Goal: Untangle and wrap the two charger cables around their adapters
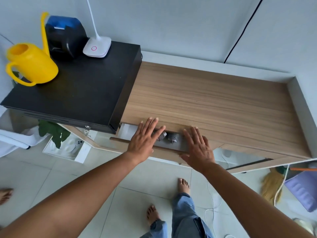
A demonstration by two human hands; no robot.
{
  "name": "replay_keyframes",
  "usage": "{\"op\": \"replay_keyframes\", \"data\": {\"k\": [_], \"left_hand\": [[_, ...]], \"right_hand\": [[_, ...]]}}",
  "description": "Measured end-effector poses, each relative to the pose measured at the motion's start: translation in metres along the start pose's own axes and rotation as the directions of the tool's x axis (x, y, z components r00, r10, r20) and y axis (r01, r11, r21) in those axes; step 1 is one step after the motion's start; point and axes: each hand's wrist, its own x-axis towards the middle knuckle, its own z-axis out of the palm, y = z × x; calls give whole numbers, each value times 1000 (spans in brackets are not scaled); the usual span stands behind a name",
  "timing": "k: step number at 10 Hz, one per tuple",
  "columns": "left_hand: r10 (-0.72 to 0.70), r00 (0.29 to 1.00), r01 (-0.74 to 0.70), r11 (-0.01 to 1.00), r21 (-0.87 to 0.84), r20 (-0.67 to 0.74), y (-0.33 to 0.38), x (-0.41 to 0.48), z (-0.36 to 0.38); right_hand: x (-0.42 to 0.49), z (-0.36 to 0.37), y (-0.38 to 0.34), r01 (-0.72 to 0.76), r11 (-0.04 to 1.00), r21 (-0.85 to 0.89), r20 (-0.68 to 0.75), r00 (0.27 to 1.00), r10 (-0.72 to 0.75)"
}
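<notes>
- Your left hand [144, 140] is flat and open, palm down, fingers straight and spread, over the front of a slightly open drawer [171, 146]; it grips nothing
- Your right hand [197, 146] is likewise flat and open, fingers straight, over the drawer's right part, with the thumb by the front edge
- Inside the drawer, between your hands, two chargers lie side by side: the left charger [162, 135] is partly hidden under your left fingers, and the right charger [173, 137] is just beside it; each is a stubby bundle with grey cable wound round it in tight, ridged coils
- The drawer has a pale grey inside, a light wood front and a long, dark, round rod handle [120, 140]
- It sits under a counter [205, 100] of smooth, matt, light brown wood grain
- On the counter's left end rests a flat black box [77, 86] with a slot and a key lock in its front
- On the box stand a glossy yellow plastic watering can [32, 67] with a long thin spout, a black and blue device [66, 36], and a white lamp [97, 48] whose rounded square base bears a pink ring
- On the pale tiled floor at the right are a purple dustpan [303, 189] and a straw broom [271, 186]
</notes>
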Motion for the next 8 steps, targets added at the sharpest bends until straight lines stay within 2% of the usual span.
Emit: {"op": "replay_keyframes", "data": {"k": [2, 4, 6, 7, 8], "left_hand": [[-59, 990, 47, 995, 92, 126, -20, 47, -13], [-83, 964, 72, 996, 55, 252, -27, 80, -20], [-122, 953, 110, 992, 57, 277, -19, 82, -6], [-141, 943, 126, 990, 68, 300, -18, 83, -5], [-170, 924, 152, 985, 77, 343, -17, 87, -10]], "right_hand": [[44, -12, 14, -73, 997, -20, 124, 989, 75], [66, -17, 7, -77, 995, -68, 92, 992, 83], [67, -10, 3, -55, 981, -187, 76, 995, 70], [66, -15, -1, -55, 983, -177, 115, 990, 76], [71, -41, 5, -74, 997, 12, 201, 977, 70]]}}
